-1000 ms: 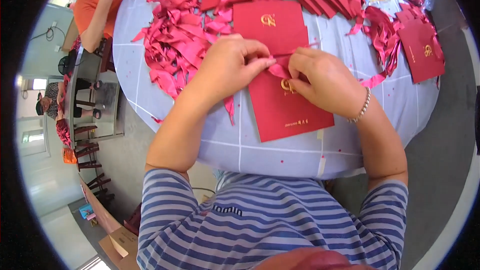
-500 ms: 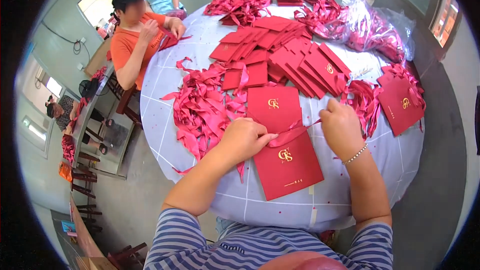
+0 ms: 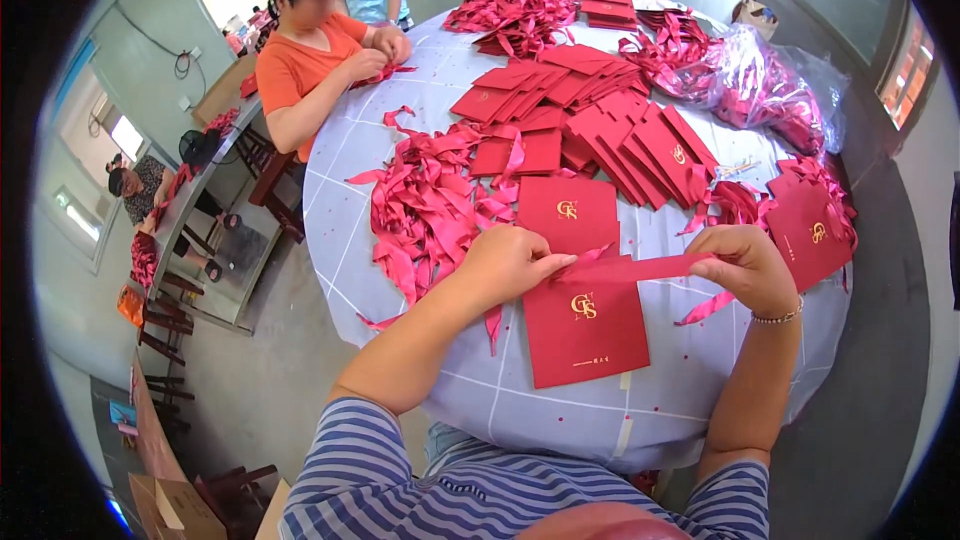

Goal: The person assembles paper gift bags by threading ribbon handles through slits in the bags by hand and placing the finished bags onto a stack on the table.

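In front of me on the table lies a flat red paper pouch [image 3: 588,345] with a gold emblem. A red ribbon [image 3: 650,268] stretches level across its upper edge, its loose tail hanging past my right hand. My left hand [image 3: 512,265] pinches the ribbon's left part at the pouch, thumb pointing right. Held out to the right, my right hand [image 3: 745,268] grips the other part between thumb and fingers. Another red pouch [image 3: 567,210] lies just beyond, partly covered. To the left of it spreads a heap of loose ribbons [image 3: 425,205].
Stacks of red pouches [image 3: 640,145] fill the table's middle. A clear plastic bag [image 3: 765,80] of ribbons sits at the far right, with a ribboned pouch [image 3: 812,235] nearer. Co-workers sit round the pale checked tablecloth [image 3: 470,395]; one wears an orange shirt [image 3: 300,80].
My right hand has moved right and slightly down, drawing the ribbon out taut and flat. My left hand stays at the pouch. The orange-shirted co-worker's hands have lowered; the whole view has shifted slightly.
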The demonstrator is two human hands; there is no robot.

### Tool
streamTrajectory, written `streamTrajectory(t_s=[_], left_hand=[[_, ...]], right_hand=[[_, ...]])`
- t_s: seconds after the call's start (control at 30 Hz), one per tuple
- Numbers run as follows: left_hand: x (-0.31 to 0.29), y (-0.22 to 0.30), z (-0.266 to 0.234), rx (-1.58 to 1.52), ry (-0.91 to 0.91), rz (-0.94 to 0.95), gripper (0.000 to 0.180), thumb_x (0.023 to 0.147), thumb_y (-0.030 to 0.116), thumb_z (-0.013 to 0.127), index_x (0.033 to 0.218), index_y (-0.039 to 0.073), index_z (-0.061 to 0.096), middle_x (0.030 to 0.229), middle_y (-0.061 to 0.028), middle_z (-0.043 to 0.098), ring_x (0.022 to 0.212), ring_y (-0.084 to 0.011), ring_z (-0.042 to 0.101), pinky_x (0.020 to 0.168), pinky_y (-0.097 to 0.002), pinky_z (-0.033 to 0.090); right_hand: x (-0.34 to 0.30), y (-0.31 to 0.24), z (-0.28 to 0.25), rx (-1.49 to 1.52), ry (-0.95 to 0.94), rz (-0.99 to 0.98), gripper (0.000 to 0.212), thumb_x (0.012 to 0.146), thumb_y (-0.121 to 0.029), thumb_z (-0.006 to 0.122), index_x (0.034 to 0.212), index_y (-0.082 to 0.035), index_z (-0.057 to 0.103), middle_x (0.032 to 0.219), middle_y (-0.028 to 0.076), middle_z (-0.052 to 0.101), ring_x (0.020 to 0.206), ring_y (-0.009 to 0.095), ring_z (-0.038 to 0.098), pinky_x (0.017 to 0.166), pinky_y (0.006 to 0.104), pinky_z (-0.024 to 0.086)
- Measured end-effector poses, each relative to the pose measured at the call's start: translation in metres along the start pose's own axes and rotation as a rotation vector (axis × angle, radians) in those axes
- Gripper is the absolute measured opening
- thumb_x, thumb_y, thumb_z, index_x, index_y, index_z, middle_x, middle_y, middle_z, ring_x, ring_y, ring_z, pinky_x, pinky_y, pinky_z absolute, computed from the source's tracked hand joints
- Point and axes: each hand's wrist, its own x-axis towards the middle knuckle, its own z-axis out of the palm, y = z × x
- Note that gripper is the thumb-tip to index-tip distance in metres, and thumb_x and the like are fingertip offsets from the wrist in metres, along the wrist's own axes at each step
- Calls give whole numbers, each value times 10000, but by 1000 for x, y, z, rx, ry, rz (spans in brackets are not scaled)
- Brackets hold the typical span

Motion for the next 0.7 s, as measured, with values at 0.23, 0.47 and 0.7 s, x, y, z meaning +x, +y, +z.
streamTrajectory(t_s=[0.23, 0.47, 0.7], left_hand=[[6, -5, 7, -15, 269, 318, 223, 768, 283, 753, 779, 72, 682, 781, -78, 669, 811, -284, 628, 718, -406, 488], [13, -4, 15, -157, 150, 425, 148, 874, 196, 669, 908, 56, 706, 851, -101, 662, 877, -290, 604, 802, -399, 479], [29, 1, 7, -93, 1, 348, 297, 866, 342, 663, 843, 52, 722, 796, -127, 687, 807, -316, 642, 745, -418, 500]], right_hand=[[12, 15, 30, 204, 508, 13, 85, 901, -29, 655, 972, 16, 668, 831, 22, 659, 741, 82, 609, 668, 215, 490], [24, 15, 53, 581, 517, -34, 216, 933, -10, 593, 1147, 16, 593, 877, -7, 613, 746, 52, 539, 670, 195, 426], [25, 18, 81, 621, 190, -35, 297, 978, -30, 508, 1247, -28, 381, 800, 64, 598, 678, 106, 548, 647, 221, 423]])
